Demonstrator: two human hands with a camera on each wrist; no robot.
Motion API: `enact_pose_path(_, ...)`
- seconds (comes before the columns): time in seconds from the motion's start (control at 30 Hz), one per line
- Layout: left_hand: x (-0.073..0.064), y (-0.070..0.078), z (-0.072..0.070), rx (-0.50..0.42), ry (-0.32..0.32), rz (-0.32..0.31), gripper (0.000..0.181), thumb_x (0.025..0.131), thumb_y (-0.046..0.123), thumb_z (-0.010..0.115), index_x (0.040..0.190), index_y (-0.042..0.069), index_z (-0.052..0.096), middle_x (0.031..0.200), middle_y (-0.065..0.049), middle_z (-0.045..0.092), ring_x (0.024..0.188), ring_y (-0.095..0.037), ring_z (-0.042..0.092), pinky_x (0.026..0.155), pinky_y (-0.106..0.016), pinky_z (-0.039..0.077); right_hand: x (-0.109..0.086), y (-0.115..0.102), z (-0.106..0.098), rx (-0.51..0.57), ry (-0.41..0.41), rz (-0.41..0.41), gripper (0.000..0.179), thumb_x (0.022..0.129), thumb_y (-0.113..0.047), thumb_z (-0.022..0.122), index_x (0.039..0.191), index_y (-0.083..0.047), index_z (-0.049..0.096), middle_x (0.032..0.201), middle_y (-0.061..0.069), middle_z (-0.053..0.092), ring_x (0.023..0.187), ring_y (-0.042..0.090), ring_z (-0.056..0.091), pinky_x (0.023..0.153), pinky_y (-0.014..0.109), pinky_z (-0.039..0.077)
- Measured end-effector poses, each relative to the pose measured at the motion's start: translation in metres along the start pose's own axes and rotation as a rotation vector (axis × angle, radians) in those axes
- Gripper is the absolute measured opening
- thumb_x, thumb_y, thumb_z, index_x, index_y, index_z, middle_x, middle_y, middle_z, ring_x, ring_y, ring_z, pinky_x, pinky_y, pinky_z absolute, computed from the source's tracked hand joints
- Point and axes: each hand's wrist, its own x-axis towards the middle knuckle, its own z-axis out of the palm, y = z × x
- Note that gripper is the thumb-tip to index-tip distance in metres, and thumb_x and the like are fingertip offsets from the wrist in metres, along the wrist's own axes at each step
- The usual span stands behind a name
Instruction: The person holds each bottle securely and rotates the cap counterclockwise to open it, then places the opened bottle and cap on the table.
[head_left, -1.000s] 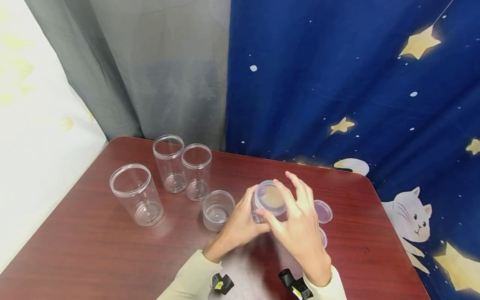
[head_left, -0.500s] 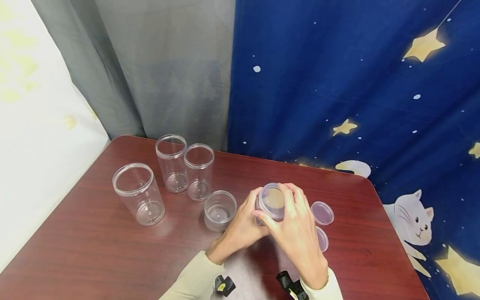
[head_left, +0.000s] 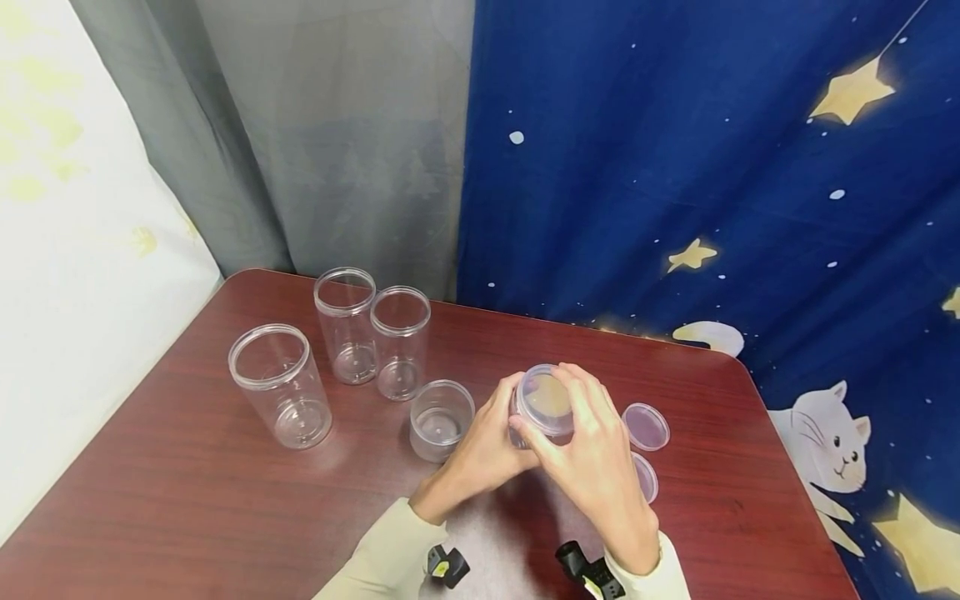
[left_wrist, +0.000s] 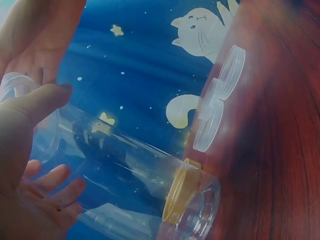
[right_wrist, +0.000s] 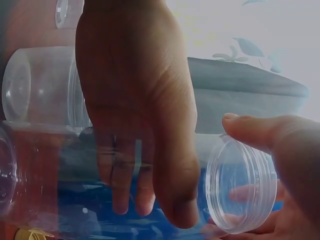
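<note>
My left hand [head_left: 480, 446] grips a tall clear plastic jar [left_wrist: 135, 165] around its side, thumb across it in the left wrist view. At the jar's top is a round clear lid [head_left: 545, 398], with my right hand [head_left: 596, 467] holding its rim between thumb and fingers. In the right wrist view, the right hand [right_wrist: 287, 150] comes in beside the ridged lid [right_wrist: 242, 187], while the left hand [right_wrist: 137, 95] lies across the jar body. A yellow round thing [left_wrist: 182, 192] shows through the jar near its base; its kind is unclear.
Three tall clear jars, one at far left [head_left: 279, 387] and two behind [head_left: 345, 325] [head_left: 401, 342], stand on the reddish-brown table [head_left: 202, 500]. A short clear jar [head_left: 441, 421] is beside my left hand. Two loose lids [head_left: 647, 427] [head_left: 643, 477] lie right of my right hand.
One second ago my right hand's fingers were spread and partly lifted over the lid. They have since come down and closed around its rim. The left hand keeps its grip.
</note>
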Motion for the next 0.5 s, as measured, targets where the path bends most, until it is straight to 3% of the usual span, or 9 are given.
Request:
enact_pose_path(0.23, 0.0037, -0.0021, -0.0050, -0.016, -0.029, -0.005, 0.088, 0.070, 0.025, 0.087, 0.143, 0.008, 0.039, 0.133, -0.010, 0.057, 0.117, -0.021, 0.058, 0.100, -0.041, 0.049, 0.0035, 0.0027, -0.0010, 0.026, -0.063, -0.006, 0.065, 0.076, -0.036, 0.084, 0.130, -0.009, 0.060, 0.134, 0.010, 0.059, 0.116, 0.026, 0.062, 0.092, 0.045, 0.052)
enact_pose_path(0.5, 0.0022, -0.0001, -0.0061, -0.065, -0.084, -0.061, 0.091, 0.069, 0.026, 0.088, 0.144, 0.012, 0.039, 0.132, -0.007, 0.058, 0.116, -0.017, 0.058, 0.100, -0.039, 0.049, 0.0024, 0.0046, -0.0083, 0.085, -0.155, 0.018, 0.063, 0.079, -0.035, 0.082, 0.132, -0.011, 0.058, 0.138, 0.007, 0.055, 0.116, 0.022, 0.061, 0.095, 0.040, 0.050)
